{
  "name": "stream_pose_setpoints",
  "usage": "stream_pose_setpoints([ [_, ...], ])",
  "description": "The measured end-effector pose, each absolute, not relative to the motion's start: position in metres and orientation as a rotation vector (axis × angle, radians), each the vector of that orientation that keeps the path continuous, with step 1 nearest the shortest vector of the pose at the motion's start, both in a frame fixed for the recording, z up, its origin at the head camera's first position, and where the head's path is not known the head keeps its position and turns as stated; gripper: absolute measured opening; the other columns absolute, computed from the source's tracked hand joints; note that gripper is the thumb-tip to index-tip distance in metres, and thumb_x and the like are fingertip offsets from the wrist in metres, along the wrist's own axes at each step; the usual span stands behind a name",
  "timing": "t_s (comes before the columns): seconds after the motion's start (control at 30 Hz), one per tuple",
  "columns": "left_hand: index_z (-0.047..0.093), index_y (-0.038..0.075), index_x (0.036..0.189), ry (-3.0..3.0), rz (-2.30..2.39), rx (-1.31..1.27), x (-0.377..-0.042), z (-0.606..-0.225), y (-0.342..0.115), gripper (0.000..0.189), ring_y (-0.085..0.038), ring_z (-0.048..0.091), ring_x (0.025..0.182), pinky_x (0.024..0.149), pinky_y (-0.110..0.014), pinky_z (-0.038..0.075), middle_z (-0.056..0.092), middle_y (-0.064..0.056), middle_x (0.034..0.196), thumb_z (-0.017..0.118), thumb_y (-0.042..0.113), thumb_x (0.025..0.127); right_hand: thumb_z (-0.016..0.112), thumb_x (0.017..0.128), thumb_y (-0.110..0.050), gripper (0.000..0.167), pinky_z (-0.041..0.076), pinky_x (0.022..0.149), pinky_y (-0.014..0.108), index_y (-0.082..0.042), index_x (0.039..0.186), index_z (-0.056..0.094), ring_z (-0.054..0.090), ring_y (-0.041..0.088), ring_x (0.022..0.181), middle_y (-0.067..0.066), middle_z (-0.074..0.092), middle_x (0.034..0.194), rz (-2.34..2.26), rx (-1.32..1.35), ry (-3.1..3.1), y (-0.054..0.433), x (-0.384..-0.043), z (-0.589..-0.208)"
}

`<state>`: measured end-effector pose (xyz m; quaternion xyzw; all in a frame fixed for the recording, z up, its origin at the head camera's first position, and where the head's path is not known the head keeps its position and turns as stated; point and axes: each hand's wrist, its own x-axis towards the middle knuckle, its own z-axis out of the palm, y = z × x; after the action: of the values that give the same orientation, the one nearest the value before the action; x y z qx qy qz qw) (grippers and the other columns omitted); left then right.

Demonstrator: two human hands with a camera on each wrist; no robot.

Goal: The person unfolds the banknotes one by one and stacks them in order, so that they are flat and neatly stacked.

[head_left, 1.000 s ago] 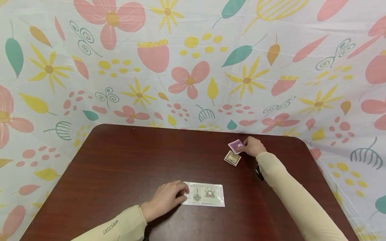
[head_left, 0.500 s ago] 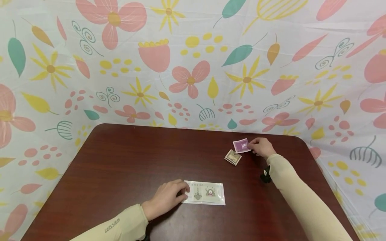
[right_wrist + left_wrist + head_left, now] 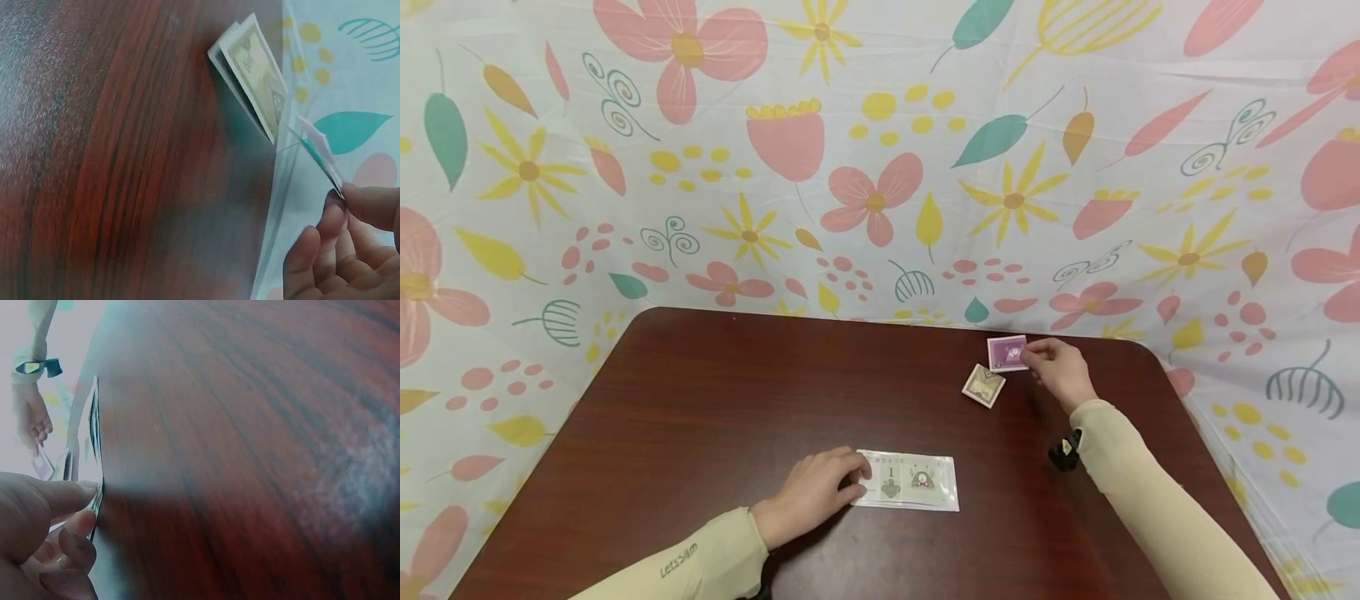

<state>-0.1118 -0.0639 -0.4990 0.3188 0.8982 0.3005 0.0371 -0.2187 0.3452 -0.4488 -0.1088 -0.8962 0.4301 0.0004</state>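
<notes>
My right hand (image 3: 1060, 371) pinches a purple folded play banknote (image 3: 1009, 353) by its right edge between thumb and fingertips, near the table's back edge. From the right wrist view the folded note (image 3: 322, 153) shows nearly edge-on. Just below it lies a tan folded play banknote (image 3: 983, 387), its halves standing slightly apart. My left hand (image 3: 812, 496) holds the left end of a pale stack of play banknotes (image 3: 917, 482), marked with a 1 and a cartoon figure. Seen by the left wrist camera, thumb and fingertips meet at the edge of the thin stack (image 3: 95, 434).
The dark red-brown wooden table (image 3: 775, 400) has rounded back corners. A white cloth (image 3: 880, 275) printed with flowers and leaves hangs right behind and along its sides. A black wrist device (image 3: 1064, 452) sits under my right sleeve.
My right hand has moved the purple note away to the right and slightly back, off the tan note. The tan note has shifted a little. My left hand has stayed at the stack.
</notes>
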Motion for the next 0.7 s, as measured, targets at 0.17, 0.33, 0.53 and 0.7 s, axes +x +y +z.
stream_pose_setpoints([
  [0.17, 0.073, 0.019, 0.099, 2.758, 0.906, 0.969, -0.11, -0.498, -0.063, 0.014, -0.003, 0.06, 0.075, 0.063, -0.027, 0.048, 0.063, 0.012, 0.086, 0.081, 0.013, 0.09, 0.059, 0.107, -0.028, 0.037, 0.058, 0.075, 0.04, 0.002, 0.127, 0.062, 0.065, 0.034, 0.088, 0.02, 0.068, 0.104, 1.338, -0.332, -2.781, 0.342, -0.213, -0.444],
  [0.33, 0.073, 0.018, 0.099, 2.732, 0.925, 0.968, -0.103, -0.501, -0.063, 0.013, 0.0, 0.056, 0.071, 0.06, -0.025, 0.046, 0.06, 0.013, 0.085, 0.081, 0.013, 0.09, 0.059, 0.107, -0.029, 0.037, 0.058, 0.073, 0.038, 0.001, 0.127, 0.062, 0.066, 0.031, 0.086, 0.019, 0.068, 0.103, 1.348, -0.338, -2.758, 0.34, -0.204, -0.442],
  [0.53, 0.072, 0.018, 0.099, 2.757, 0.929, 0.979, -0.105, -0.502, -0.063, 0.013, -0.001, 0.054, 0.07, 0.06, -0.024, 0.045, 0.059, 0.013, 0.084, 0.081, 0.013, 0.09, 0.059, 0.107, -0.028, 0.041, 0.055, 0.066, 0.028, 0.006, 0.13, 0.056, 0.064, 0.013, 0.074, 0.002, 0.067, 0.088, 1.551, -0.367, -2.619, 0.338, -0.206, -0.434],
  [0.7, 0.072, 0.018, 0.099, 2.763, 0.92, 0.991, -0.109, -0.501, -0.062, 0.014, -0.003, 0.055, 0.069, 0.06, -0.025, 0.045, 0.058, 0.013, 0.083, 0.081, 0.013, 0.089, 0.06, 0.106, -0.026, 0.041, 0.054, 0.066, 0.027, 0.006, 0.131, 0.054, 0.062, 0.009, 0.073, -0.006, 0.065, 0.085, 1.677, -0.339, -2.579, 0.332, -0.205, -0.429],
])
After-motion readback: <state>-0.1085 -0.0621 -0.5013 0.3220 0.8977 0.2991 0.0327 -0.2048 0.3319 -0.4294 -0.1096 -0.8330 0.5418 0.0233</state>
